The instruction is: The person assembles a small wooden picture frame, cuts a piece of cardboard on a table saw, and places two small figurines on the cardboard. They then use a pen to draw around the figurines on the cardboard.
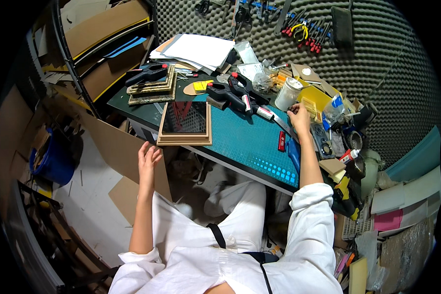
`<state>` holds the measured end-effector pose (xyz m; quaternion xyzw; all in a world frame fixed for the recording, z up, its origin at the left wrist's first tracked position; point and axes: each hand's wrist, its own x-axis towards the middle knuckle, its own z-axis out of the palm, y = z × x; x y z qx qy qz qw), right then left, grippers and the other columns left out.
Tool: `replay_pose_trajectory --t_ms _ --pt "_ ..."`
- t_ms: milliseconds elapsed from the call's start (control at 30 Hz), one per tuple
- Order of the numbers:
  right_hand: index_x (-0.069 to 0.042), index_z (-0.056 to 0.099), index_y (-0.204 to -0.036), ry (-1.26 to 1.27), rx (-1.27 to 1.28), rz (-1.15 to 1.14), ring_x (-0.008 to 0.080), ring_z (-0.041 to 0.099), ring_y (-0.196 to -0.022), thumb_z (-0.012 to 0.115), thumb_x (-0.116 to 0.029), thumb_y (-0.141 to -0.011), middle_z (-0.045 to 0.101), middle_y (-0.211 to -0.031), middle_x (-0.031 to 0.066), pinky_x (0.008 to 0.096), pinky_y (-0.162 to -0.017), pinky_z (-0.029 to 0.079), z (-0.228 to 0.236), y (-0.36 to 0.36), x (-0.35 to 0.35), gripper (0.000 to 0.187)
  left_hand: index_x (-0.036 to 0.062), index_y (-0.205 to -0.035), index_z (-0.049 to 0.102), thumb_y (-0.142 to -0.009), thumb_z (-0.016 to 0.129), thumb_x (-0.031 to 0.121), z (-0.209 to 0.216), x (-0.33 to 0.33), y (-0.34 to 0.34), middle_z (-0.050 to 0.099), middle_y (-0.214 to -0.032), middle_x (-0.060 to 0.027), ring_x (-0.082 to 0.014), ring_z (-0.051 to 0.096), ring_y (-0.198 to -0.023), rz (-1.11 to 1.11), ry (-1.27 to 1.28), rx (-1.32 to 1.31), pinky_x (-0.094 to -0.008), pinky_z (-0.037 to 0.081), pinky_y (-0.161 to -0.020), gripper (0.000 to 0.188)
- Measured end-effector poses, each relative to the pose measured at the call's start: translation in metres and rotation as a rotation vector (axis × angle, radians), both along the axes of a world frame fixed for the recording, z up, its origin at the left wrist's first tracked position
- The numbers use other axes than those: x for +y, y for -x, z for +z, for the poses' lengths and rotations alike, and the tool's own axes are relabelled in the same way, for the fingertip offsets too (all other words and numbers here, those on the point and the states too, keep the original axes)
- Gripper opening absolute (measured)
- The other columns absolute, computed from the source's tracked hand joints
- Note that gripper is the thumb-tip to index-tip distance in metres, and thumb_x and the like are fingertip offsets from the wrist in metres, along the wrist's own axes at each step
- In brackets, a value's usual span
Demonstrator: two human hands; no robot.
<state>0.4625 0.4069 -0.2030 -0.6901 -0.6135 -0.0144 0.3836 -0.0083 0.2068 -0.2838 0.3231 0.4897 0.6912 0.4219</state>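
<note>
Two hands, both w/o a firm hold: right hand (299, 116) reaches far across the cutting mat (250, 139), fingers curled at a steel ruler (279, 123), grasp can't tell. Just beyond it, white lidded jar (287, 93), contents hidden. Left hand (148, 158) loose, empty, just below the picture frame (185, 124) lying flat at mat's edge.

Workbench (240, 164) with teal cutting mat (250, 139), picture frame (185, 123) on it beyond the left hand (148, 158), steel ruler (281, 125) and red knife (281, 141) just left of the right hand (299, 117), black clamps (230, 95) farther back
</note>
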Motion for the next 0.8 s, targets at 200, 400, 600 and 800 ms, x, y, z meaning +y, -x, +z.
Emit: replay_pose_trajectory --t_ms 200,400,600,800 --pt "-0.011 0.065 -0.096 0.164 -0.130 0.035 0.0318 0.066 -0.096 0.074 -0.022 -0.075 0.071 -0.095 0.0108 0.0453 -0.084 0.049 -0.021 0.014 0.027 0.025 -0.0032 -0.136 0.038 -0.102 0.047 0.023 -0.005 0.018 0.003 0.061 -0.116 -0.0130 -0.0181 0.064 -0.101 -0.108 -0.080 -0.004 -0.0277 0.052 -0.091 0.044" --pt "-0.004 0.059 -0.103 -0.095 -0.285 0.006 0.0367 0.059 -0.096 0.070 -0.022 -0.081 0.064 -0.096 0.0173 0.0457 -0.083 0.046 -0.015 0.018 0.008 0.030 -0.0037 -0.134 0.042 -0.100 0.052 0.016 -0.003 0.020 -0.002 0.063 -0.112 -0.0110 -0.0153 0.064 -0.099 -0.086 -0.104 0.034 -0.0286 0.053 -0.090 0.041" --pt "-0.003 0.061 -0.097 0.070 -0.452 0.247 0.0358 0.057 -0.095 0.074 -0.030 -0.080 0.060 -0.094 0.0165 0.0463 -0.083 0.043 -0.018 0.042 -0.039 0.034 -0.0079 -0.128 0.046 -0.098 0.054 0.010 0.000 0.014 -0.001 0.065 -0.107 -0.0149 -0.0181 0.066 -0.093 -0.033 -0.130 0.037 -0.0274 0.056 -0.083 0.036" --pt "-0.004 0.063 -0.099 0.215 -0.464 0.139 0.0340 0.057 -0.100 0.073 -0.029 -0.081 0.062 -0.099 0.0150 0.0450 -0.085 0.041 -0.013 0.022 -0.033 0.033 -0.0084 -0.127 0.048 -0.098 0.055 0.010 -0.003 0.016 -0.005 0.066 -0.108 -0.0157 -0.0194 0.067 -0.091 -0.045 -0.145 -0.001 -0.0281 0.056 -0.081 0.036"
